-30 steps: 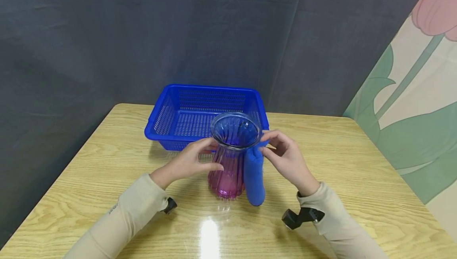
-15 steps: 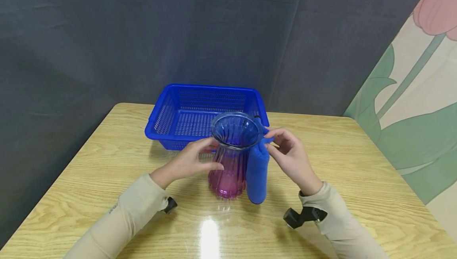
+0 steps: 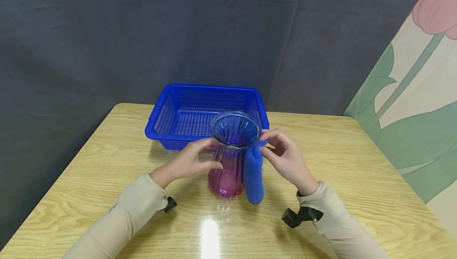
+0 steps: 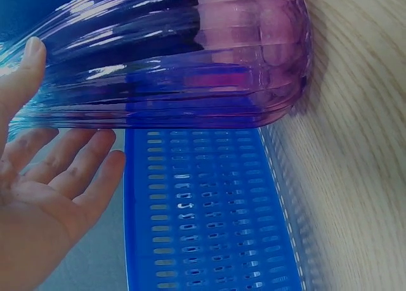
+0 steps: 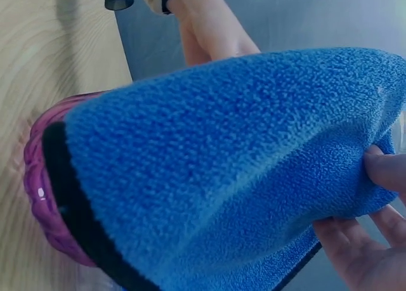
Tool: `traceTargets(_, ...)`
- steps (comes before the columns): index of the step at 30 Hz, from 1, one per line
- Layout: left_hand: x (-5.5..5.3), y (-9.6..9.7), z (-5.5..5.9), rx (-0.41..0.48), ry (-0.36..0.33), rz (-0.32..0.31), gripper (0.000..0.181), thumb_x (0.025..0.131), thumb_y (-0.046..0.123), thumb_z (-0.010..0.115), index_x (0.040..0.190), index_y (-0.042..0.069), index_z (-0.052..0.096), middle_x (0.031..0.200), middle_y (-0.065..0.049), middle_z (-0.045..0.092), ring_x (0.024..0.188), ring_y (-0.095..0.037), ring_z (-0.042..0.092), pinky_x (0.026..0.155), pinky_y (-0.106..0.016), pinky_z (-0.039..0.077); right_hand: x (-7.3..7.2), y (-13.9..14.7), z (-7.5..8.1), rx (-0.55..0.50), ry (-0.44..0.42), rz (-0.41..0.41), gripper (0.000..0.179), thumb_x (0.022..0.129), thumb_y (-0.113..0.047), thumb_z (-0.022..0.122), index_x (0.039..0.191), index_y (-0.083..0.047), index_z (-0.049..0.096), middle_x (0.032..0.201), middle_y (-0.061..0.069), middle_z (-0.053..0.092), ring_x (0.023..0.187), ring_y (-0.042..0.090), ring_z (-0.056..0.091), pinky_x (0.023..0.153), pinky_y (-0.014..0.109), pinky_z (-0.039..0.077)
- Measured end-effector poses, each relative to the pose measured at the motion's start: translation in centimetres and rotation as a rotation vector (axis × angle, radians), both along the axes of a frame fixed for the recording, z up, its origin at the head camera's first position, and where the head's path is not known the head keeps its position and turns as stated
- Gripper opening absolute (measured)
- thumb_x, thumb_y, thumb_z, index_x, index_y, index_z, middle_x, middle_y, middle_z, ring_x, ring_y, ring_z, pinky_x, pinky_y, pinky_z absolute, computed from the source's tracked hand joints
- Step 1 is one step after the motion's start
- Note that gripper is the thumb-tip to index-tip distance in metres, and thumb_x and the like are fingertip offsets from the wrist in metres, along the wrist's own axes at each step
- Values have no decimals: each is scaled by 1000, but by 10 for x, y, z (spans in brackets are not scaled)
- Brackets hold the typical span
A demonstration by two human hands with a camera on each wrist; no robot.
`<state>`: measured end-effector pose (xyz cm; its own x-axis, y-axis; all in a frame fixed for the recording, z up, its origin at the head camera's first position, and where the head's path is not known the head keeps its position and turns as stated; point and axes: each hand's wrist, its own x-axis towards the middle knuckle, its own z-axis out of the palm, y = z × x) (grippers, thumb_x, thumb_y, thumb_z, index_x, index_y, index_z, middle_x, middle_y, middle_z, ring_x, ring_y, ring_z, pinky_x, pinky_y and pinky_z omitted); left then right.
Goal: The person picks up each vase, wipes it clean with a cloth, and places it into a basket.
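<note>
A ribbed glass vase (image 3: 228, 167), blue at the flared rim and pink-purple at the base, stands upright on the table. My left hand (image 3: 191, 160) holds it from the left, thumb along the near side and fingers behind. In the left wrist view the vase (image 4: 222, 44) lies across the top, between thumb and fingers. Just below the rim, my right hand (image 3: 285, 158) pinches a blue plush cloth (image 3: 254, 177) between thumb and fingers. The cloth hangs folded down the vase's right side. Seen from the right wrist, the cloth (image 5: 209, 151) has a dark edging and hides most of the glass.
Behind the vase is a blue perforated plastic basket (image 3: 153, 136). The wooden table (image 3: 107, 164) reaches back to a dark curtain (image 3: 200, 29). A wall with a painted tulip (image 3: 435, 9) rises on the right.
My right hand moved the cloth slightly right, away from the vase, then brought it back left against its side. The left hand and vase have stayed in place.
</note>
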<state>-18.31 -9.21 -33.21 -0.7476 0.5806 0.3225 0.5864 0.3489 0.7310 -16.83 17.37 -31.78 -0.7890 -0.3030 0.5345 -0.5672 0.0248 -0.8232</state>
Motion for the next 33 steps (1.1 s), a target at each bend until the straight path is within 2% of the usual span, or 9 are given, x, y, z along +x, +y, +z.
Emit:
traceTargets(5, -2, 0, 0, -7, 1, -26, 60, 78, 15, 73, 130, 0, 49, 124, -18, 60, 115, -32, 58, 100, -38, 50, 1, -1, -3, 40, 15, 1, 23, 85, 10, 58, 99, -7, 57, 109, -13, 61, 105, 2, 59, 84, 17, 55)
traceTargets(12, -3, -1, 1, -9, -13, -69, 59, 79, 13, 72, 131, -1, 48, 125, -19, 59, 118, -33, 56, 101, -38, 50, 1, -1, -5, 94, 27, 7, 16, 83, 13, 59, 98, 11, 52, 102, -16, 60, 97, -2, 59, 84, 15, 55)
traceTargets(21, -6, -2, -1, -22, -82, -97, 60, 82, 12, 69, 135, -1, 43, 131, -20, 54, 121, -34, 53, 103, -43, 47, 3, 2, -11, 224, -25, -15, 17, 84, 12, 59, 99, 9, 54, 103, -17, 55, 95, -4, 56, 84, 14, 54)
traceTargets(29, -8, -3, 0, -45, -88, -104, 60, 83, 12, 68, 136, -2, 42, 134, -21, 52, 121, -35, 53, 106, -45, 44, 1, 6, -17, 311, -85, 29, 18, 84, 10, 60, 99, 3, 54, 112, 10, 52, 100, 2, 53, 83, 17, 55)
traceTargets(33, -8, -3, 0, -44, -88, -109, 60, 84, 11, 67, 136, -3, 41, 135, -21, 51, 122, -35, 52, 107, -44, 43, 0, 7, -18, 342, -86, 36, 18, 84, 9, 60, 100, 3, 54, 112, 14, 52, 98, -1, 52, 81, 17, 55)
